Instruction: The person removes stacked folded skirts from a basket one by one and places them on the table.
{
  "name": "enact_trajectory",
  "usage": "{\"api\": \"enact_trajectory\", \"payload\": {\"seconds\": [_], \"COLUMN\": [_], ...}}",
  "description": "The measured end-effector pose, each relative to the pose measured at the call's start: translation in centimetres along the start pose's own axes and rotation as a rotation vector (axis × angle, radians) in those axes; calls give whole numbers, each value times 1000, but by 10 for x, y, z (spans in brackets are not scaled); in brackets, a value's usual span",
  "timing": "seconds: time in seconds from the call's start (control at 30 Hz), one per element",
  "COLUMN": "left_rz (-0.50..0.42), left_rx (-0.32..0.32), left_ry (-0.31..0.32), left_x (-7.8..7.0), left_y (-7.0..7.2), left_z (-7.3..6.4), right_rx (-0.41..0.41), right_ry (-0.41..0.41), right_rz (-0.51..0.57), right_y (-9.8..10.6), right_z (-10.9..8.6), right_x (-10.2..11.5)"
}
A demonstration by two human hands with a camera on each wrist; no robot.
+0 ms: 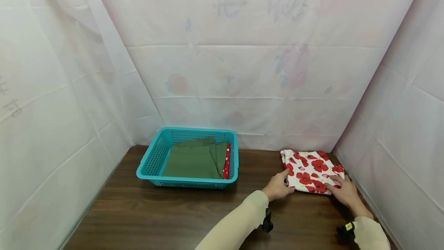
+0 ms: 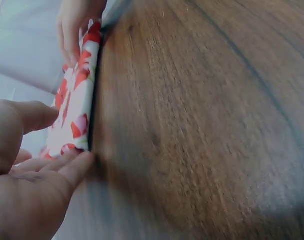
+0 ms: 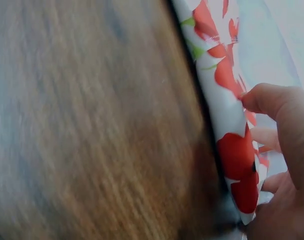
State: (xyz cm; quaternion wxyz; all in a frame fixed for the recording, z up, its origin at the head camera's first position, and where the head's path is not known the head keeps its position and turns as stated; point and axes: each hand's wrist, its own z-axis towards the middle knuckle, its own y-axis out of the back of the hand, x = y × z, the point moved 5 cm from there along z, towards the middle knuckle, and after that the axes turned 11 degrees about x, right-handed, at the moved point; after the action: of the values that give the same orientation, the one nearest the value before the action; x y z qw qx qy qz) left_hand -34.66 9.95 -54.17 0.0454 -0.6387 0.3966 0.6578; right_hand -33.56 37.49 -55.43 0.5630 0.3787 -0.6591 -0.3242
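Cloth (image 1: 311,169) folded at right; squaring-up step likely. Left hand (image 1: 278,185) loosely spread at left edge, right hand (image 1: 345,193) likewise near right corner; next probably needs even grip.

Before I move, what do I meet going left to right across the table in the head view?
In the teal basket, green cloth → red dotted cloth, then left hand → folded floral cloth → right hand.
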Motion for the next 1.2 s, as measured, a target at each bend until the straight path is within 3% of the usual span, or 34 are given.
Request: {"api": "enact_trajectory", "payload": {"seconds": [0.17, 0.33, 0.6, 0.73, 0.93, 1.2], "left_rz": [79, 94, -122, -136, 41, 206], "left_rx": [52, 57, 55, 87, 90, 46], "left_ry": [-13, -53, -142, -162, -94, -98], "left_x": [-11, -17, -35, -41, -47, -62], "left_y": [0, 5, 28, 42, 68, 120], "left_z": [-6, -17, -37, -45, -58, -82], "right_rx": [20, -7, -120, -120, -130, -186], "right_ry": [-44, -7, 147, 167, 262, 397], "right_rz": [24, 49, 90, 81, 58, 0], "right_y": [7, 5, 12, 13, 18, 26], "right_z": [-6, -11, -23, -28, -35, -43], "right_x": [8, 23, 59, 82, 110, 146]}}
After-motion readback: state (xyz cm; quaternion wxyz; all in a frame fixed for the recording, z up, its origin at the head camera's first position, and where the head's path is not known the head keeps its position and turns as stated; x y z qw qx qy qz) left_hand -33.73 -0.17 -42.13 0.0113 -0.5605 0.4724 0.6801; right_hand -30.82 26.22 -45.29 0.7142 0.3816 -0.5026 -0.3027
